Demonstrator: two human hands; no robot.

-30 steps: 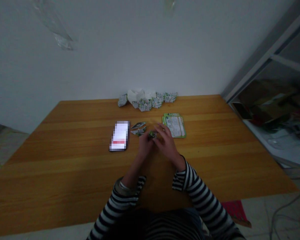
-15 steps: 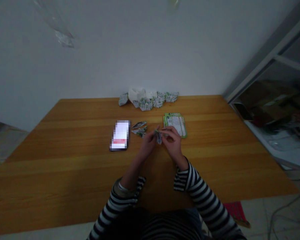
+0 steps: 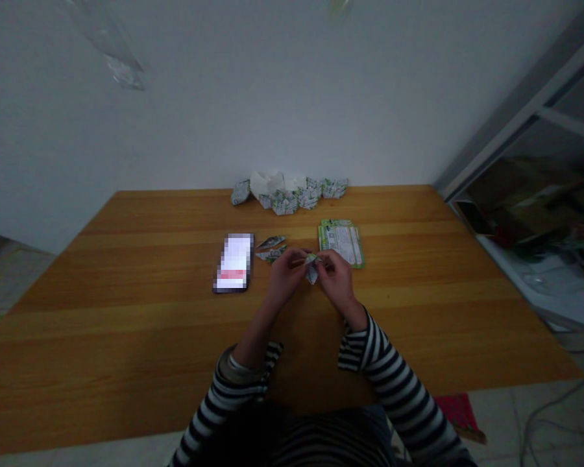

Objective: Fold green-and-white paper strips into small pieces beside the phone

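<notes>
- Left hand (image 3: pixel 286 272), right hand (image 3: pixel 337 282): state?
- Together, fingertips pinching small folded green-and-white printed paper (image 3: pixel 312 269) between them.
- Around?
- Just right: green-edged printed paper card (image 3: pixel 341 243), text unreadable. Left: flat folded paper scraps (image 3: pixel 271 248), then black smartphone (image 3: pixel 233 263), screen pixelated. Far edge of honey-brown wooden table (image 3: pixel 126 311): row of folded paper pieces (image 3: pixel 287 198).

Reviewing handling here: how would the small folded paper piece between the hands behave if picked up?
The folded paper piece is probably very light: the left hand and right hand pinch it delicately. Its creases suggest some stiffness, but its thin points likely bend easily.
</notes>
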